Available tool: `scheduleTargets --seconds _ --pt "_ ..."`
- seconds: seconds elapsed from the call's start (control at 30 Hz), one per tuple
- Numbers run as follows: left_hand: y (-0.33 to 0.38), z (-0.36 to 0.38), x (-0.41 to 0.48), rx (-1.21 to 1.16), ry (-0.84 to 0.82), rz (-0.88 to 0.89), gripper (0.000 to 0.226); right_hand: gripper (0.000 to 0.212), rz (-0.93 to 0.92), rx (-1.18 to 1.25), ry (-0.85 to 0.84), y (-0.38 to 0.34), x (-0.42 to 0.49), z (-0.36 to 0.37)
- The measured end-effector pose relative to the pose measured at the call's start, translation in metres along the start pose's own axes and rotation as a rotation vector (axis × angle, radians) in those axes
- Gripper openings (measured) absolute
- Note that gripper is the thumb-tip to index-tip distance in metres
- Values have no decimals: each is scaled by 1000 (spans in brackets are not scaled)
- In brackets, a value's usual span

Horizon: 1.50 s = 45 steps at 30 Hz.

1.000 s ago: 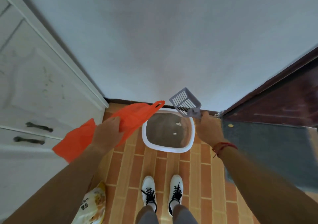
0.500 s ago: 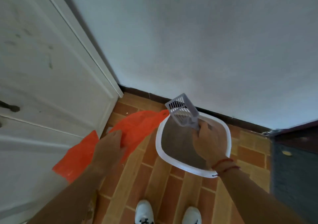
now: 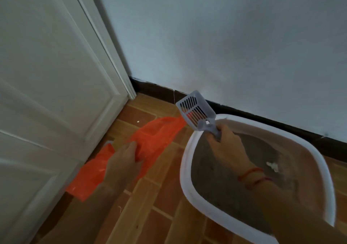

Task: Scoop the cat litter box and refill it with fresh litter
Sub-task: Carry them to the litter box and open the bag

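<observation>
Over the litter box (image 3: 185, 170), now nearer, right hand's (image 3: 229, 150) fingers clamped on scoop (image 3: 195, 110); left hand (image 3: 122, 166) still gripping orange bag (image 3: 157, 133).

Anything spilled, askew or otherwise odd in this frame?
Only something minor: a pale speck lies on the floor beside the orange bag, outside the litter box, possibly stray litter. The scoop looks empty and intact; white clumps sit in the litter.

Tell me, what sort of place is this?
Probably a corner inside a home: a cat litter box sits on brick-pattern floor tiles by a painted wall with dark skirting, beside a white panelled door.
</observation>
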State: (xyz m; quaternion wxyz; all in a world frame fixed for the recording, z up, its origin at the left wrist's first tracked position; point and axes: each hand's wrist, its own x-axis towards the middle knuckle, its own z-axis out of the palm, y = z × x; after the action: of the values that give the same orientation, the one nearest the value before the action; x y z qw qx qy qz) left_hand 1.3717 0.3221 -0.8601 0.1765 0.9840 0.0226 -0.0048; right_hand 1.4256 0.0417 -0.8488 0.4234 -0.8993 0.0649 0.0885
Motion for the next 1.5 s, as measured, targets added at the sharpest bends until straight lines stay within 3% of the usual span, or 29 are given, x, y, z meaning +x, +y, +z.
scheduleTargets --seconds 0.43,0.6,0.73,0.8,1.03,1.2,1.3,1.4,1.5 --pt "-20 70 19 -66 102 75 21 20 -94 51 40 28 25 45" --pt "-20 73 18 -92 132 103 26 30 5 289 94 16 29 47" --pt "-19 76 18 -54 151 183 32 40 63 485 -6 -7 28 54" --pt "-17 77 18 -41 156 200 31 33 49 557 -48 -14 28 60" --pt "-6 70 18 -167 105 249 35 25 27 472 -22 -15 36 73" --pt "-1 62 17 -209 64 267 37 39 151 526 -49 -15 36 74" --pt "2 57 17 -213 3 233 55 37 167 519 -62 -10 38 77" --pt "16 48 14 -237 -107 92 73 45 136 516 -23 -6 39 80" --pt "33 41 11 -402 -193 -60 48 36 68 501 -6 -7 37 79"
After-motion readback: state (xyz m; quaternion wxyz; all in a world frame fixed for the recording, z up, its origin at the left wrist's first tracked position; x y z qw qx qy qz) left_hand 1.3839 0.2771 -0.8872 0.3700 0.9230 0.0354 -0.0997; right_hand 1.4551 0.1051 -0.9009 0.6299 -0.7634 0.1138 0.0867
